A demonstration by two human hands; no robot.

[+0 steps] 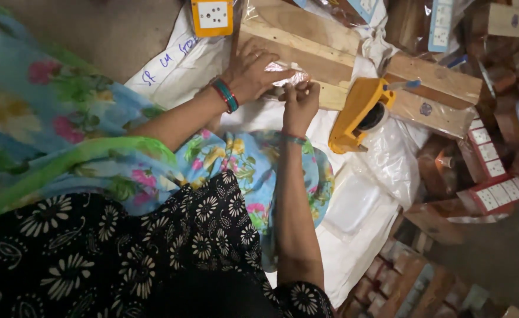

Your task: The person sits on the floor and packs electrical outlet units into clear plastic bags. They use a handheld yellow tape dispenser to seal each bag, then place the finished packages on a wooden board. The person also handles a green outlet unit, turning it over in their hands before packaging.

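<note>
Hands meet over a clear plastic packet (286,75) lying on the wooden board (330,53). Left fingers (253,70) spread, pressing it flat; right fingers (299,97) pinch its near edge. Sealing seems underway; next, I judge, comes tape from the yellow dispenser (359,112) just beside.

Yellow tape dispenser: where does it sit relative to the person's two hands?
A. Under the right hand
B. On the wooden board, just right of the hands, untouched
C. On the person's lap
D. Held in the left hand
B: the yellow tape dispenser rests at the edge of the wooden board, apart from the left hand and right hand, which meet over a clear plastic wrapper.
</note>
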